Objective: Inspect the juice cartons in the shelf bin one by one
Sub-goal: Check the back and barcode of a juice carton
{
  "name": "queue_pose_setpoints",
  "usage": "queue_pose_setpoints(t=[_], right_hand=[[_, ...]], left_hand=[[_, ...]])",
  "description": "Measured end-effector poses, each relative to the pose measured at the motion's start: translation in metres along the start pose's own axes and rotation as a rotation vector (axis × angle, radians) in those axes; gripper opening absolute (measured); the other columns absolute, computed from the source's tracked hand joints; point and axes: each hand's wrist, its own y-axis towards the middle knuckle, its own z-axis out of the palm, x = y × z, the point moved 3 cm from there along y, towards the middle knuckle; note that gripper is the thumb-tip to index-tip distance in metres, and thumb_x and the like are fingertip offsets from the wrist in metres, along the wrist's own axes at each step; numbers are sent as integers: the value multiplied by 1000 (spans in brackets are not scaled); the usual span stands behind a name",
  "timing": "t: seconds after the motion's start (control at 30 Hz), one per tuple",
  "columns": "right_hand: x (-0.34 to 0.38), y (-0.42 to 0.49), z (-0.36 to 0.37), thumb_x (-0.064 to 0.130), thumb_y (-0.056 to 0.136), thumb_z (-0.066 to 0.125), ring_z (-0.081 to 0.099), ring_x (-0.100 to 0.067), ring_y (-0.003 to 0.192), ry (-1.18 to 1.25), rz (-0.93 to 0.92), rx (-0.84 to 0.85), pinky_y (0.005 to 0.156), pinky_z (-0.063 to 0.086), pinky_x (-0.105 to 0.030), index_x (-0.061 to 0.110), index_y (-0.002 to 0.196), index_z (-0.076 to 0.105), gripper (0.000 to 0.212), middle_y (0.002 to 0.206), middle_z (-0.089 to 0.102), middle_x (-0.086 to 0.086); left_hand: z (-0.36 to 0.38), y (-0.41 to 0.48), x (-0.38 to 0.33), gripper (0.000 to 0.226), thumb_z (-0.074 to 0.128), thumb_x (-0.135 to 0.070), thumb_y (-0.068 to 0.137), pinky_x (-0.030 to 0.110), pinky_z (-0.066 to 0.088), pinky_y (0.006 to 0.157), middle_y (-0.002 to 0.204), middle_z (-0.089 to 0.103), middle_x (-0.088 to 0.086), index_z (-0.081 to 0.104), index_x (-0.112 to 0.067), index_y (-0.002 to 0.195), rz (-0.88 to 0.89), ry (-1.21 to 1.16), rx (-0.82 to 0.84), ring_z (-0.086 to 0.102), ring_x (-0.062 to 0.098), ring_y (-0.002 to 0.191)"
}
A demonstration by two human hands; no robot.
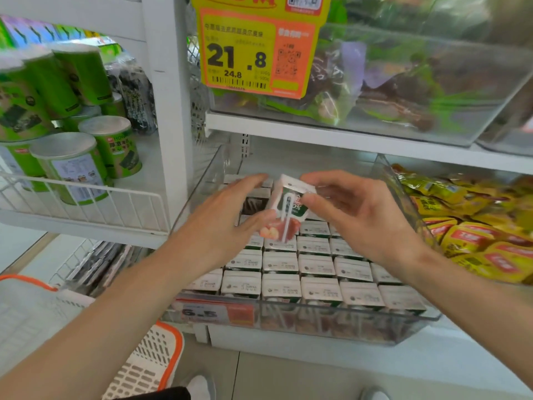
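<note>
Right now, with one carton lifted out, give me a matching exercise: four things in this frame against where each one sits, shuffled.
Things:
1. juice carton
2. green cans
3. yellow packets
4. basket

Places:
A. right of the bin
B. pinched by the right hand above the bin
C. behind the wire rail at left
D. lowest in view, bottom left

Pairs: 1-B, 2-C, 3-A, 4-D

Clear bin (202, 194) open-topped; upper shelf (317, 137) low overhead; cartons (281, 262) packed tight, one dark gap (253, 204) near back-left.
</note>
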Motion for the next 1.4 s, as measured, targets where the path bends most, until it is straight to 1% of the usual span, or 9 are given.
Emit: queue_pose_setpoints(t=[0.13, 0.37, 0.57, 0.67, 0.8, 0.9, 1.1, 1.23, 1.4], right_hand=[[-2, -24, -4, 29, 92, 75, 77, -11, 102, 187, 124, -61, 90, 58, -19, 17, 121, 77, 31, 106, 82, 2], [-15, -40, -10, 32, 81, 88, 79, -20, 100, 253, 343, -91, 95, 63, -40, 21, 118, 74, 41, 109, 80, -2], [-23, -49, -14, 26, 81, 88, 80, -21, 92, 328, 381, -166, 80, 63, -23, 15, 108, 76, 31, 99, 83, -2], [-27, -52, -16, 20, 85, 82, 80, -27, 95, 460, 410, -188, 81, 64, -25, 6, 106, 76, 26, 99, 82, -11], [-25, -52, -11, 17, 100, 70, 78, -28, 105, 538, 436, -134, 92, 62, -29, 2, 109, 78, 19, 109, 81, -13], [-20, -50, -8, 36, 105, 62, 75, -19, 114, 549, 444, 5, 102, 58, -31, 12, 116, 81, 32, 116, 80, -5], [-21, -52, -5, 36, 97, 76, 71, -19, 123, 495, 395, 93, 115, 46, -40, 19, 128, 76, 35, 125, 78, -4], [-25, -51, -7, 36, 86, 85, 77, -24, 111, 512, 451, -1, 109, 51, -42, 21, 129, 69, 49, 118, 80, -4], [-27, -51, -8, 38, 86, 83, 78, -20, 101, 399, 438, -70, 87, 62, -27, 15, 114, 76, 36, 111, 80, -7]], left_hand=[[9, 3, -17, 31, 64, -24, 103, 31, 51, 109, 125, 73, -15, 69, -27, 133, -8, -259, 47, 65, -2, 117], [29, 3, -22, 24, 61, -10, 103, 18, 61, 78, 112, 80, 0, 73, -13, 123, -169, -678, 29, 78, 10, 98], [38, 6, -26, 25, 63, -14, 101, 18, 61, 77, 108, 81, -1, 72, -12, 125, -201, -749, 64, 79, 13, 96], [38, 7, -25, 26, 60, -23, 103, 27, 61, 88, 111, 81, -4, 73, -19, 125, -185, -729, 79, 77, 14, 104], [38, 9, -24, 27, 70, -18, 93, 20, 61, 77, 113, 80, -2, 74, -15, 120, -164, -771, 79, 78, 14, 101], [42, 9, -24, 42, 74, -25, 86, 20, 60, 84, 119, 78, -3, 72, -20, 127, -141, -795, 143, 76, 13, 107], [47, 6, -29, 39, 66, -31, 93, 14, 56, 88, 121, 78, -8, 68, -29, 132, -111, -817, 295, 73, 8, 114], [46, 7, -27, 42, 71, -28, 89, 16, 59, 84, 115, 80, -1, 68, -26, 130, -161, -873, 239, 76, 14, 108], [45, 7, -24, 40, 71, -28, 91, 21, 60, 87, 111, 81, 6, 65, -20, 131, -207, -922, 212, 78, 21, 105]])
